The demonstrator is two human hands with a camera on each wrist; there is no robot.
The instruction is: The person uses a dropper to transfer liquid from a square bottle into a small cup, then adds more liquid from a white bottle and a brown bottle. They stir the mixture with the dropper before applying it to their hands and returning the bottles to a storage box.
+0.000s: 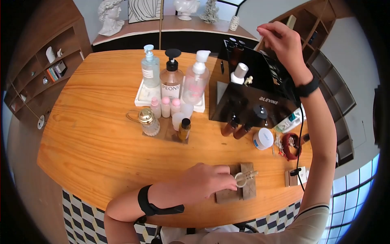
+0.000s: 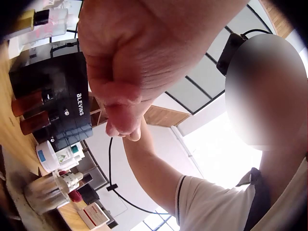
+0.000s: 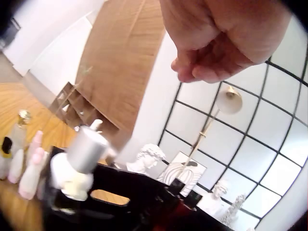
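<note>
In the head view my left hand (image 1: 205, 181) is over the near side of the table, fingers loosely bent beside a small clear glass jar (image 1: 240, 179) with a pale fitting at its top. That jar (image 2: 48, 192) stands apart below the fingertips in the left wrist view. Brown folded sheets (image 1: 227, 195) lie beneath it. High above the black box (image 1: 260, 101) marked BLEVINS is my right hand (image 1: 284, 42), fingers loosely curled, nothing visible between them. A white bottle with a silver cap (image 3: 86, 149) rises from this box, with dark brown bottles (image 3: 173, 207) farther along.
Three pump bottles, one labelled PEONY (image 1: 171, 83), stand on white trays. Small pink-capped bottles (image 1: 165, 107) and a gold-lidded glass jar (image 1: 149, 122) sit before them. Right of the box's front are brown bottles (image 1: 230, 126), a white tub (image 1: 263, 138) and a red bowl (image 1: 291, 152).
</note>
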